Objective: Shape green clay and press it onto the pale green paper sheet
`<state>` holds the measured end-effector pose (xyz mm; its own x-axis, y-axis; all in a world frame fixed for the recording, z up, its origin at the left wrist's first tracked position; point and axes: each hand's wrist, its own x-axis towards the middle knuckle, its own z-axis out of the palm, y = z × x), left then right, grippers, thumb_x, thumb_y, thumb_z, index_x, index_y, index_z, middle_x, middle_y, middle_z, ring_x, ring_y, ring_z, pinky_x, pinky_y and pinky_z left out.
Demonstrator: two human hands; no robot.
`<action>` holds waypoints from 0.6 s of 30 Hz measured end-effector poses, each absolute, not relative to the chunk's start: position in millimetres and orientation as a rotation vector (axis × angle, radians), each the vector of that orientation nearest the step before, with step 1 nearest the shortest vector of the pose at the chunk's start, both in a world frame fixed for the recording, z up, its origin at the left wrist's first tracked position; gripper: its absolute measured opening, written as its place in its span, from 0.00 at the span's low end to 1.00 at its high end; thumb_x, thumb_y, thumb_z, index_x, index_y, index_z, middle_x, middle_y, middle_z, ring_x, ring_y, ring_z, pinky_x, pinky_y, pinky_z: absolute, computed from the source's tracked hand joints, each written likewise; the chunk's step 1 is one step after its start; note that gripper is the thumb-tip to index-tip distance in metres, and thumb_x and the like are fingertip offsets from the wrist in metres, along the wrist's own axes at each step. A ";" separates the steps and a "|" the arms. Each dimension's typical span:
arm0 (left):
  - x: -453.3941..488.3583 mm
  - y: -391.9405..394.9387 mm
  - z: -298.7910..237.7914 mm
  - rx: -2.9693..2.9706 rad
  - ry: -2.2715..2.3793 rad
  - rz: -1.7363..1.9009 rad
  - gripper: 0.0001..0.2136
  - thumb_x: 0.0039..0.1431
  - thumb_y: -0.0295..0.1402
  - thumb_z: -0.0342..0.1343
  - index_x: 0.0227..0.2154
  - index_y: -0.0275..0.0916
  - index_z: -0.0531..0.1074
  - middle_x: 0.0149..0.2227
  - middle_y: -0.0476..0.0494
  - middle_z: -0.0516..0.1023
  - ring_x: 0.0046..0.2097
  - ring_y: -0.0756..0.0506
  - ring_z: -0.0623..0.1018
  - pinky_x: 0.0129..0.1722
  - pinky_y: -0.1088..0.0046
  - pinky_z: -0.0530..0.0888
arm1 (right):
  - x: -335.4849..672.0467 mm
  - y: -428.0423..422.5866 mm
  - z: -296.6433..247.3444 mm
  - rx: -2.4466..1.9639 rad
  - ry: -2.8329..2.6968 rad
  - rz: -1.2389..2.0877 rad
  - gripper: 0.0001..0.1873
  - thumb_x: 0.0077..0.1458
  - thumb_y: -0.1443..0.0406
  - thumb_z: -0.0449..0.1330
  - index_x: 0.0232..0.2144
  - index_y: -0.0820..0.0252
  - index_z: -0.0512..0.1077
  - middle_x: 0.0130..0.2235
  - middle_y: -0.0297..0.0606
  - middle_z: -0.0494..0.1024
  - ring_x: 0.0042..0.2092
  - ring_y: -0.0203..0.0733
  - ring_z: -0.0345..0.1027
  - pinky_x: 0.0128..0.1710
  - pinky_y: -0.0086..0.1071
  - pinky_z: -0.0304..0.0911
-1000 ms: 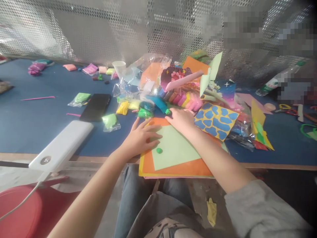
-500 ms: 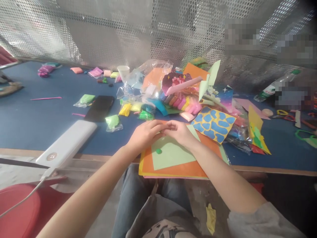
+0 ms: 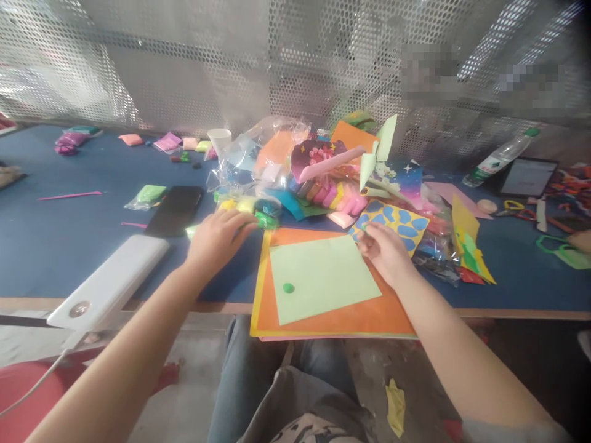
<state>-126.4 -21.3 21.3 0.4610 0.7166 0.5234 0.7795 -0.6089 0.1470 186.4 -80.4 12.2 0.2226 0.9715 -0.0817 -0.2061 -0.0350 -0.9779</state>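
My left hand hovers over the left side of the table, fingers stretched out and apart, close to a packet of green clay and a yellow one. Past the paper stack's upper right, my right hand has its fingers curled in a pinch, with a small bit of green clay showing at the tips. Between the hands, a pale green sheet lies on orange paper. One small green clay ball rests on the pale sheet's lower left.
A white power bank with a cable and a black phone lie at left. Clay packets and paper crafts pile up behind, beside a blue-spotted yellow card. Farther right are a bottle, a tablet and scissors.
My hands were together above the pale green sheet and have moved apart. The left went left toward the packets, the right went right. The green ball still lies on the sheet.
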 end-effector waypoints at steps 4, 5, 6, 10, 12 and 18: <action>-95.4 -11.1 18.2 -2.708 -1.190 -0.708 0.14 0.65 0.35 0.45 0.48 0.40 0.71 0.41 0.41 0.76 0.43 0.42 0.76 0.41 0.66 0.72 | 178.1 -84.5 5.4 -1.178 -0.904 1.221 0.16 0.44 0.61 0.65 0.39 0.56 0.73 0.29 0.31 0.73 0.24 0.31 0.61 0.21 0.27 0.54; -83.5 -7.1 16.2 -2.727 -1.155 -0.685 0.14 0.64 0.33 0.46 0.49 0.40 0.70 0.42 0.42 0.76 0.44 0.42 0.75 0.42 0.66 0.72 | 171.8 -86.3 4.9 -1.173 -0.903 1.247 0.16 0.43 0.62 0.66 0.38 0.57 0.74 0.29 0.31 0.72 0.24 0.30 0.60 0.22 0.26 0.55; -72.4 -2.6 13.9 -2.749 -1.115 -0.650 0.14 0.64 0.31 0.46 0.50 0.39 0.70 0.43 0.42 0.76 0.44 0.42 0.75 0.43 0.66 0.72 | 165.6 -88.3 4.8 -1.160 -0.889 1.279 0.16 0.42 0.63 0.66 0.37 0.57 0.74 0.29 0.31 0.72 0.25 0.30 0.60 0.23 0.26 0.55; -50.2 11.6 6.9 -2.859 -0.967 -0.482 0.19 0.63 0.25 0.44 0.55 0.40 0.66 0.50 0.41 0.74 0.48 0.42 0.74 0.47 0.64 0.71 | 151.9 -98.4 7.2 -1.092 -0.787 1.347 0.13 0.44 0.62 0.67 0.34 0.56 0.72 0.25 0.28 0.67 0.25 0.30 0.59 0.23 0.25 0.55; -51.8 11.6 7.1 -2.911 -1.000 -0.499 0.20 0.63 0.27 0.45 0.57 0.41 0.63 0.56 0.41 0.70 0.52 0.41 0.73 0.51 0.63 0.70 | 149.6 -103.7 9.0 -1.078 -0.774 1.370 0.10 0.46 0.62 0.66 0.29 0.56 0.68 0.22 0.25 0.62 0.23 0.29 0.56 0.22 0.24 0.52; -62.0 -11.4 19.0 -3.094 -1.300 -0.745 0.21 0.64 0.37 0.45 0.60 0.43 0.60 0.59 0.43 0.67 0.57 0.42 0.70 0.52 0.65 0.70 | 130.9 -111.7 14.0 -1.012 -0.888 1.409 0.09 0.52 0.59 0.60 0.35 0.55 0.68 0.23 0.26 0.63 0.22 0.31 0.57 0.22 0.26 0.54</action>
<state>-62.0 -11.4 19.0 0.6281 0.7293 0.2714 0.6028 -0.6766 0.4229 130.9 -111.7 14.0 -0.0003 0.9959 -0.0907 -0.3476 -0.0852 -0.9338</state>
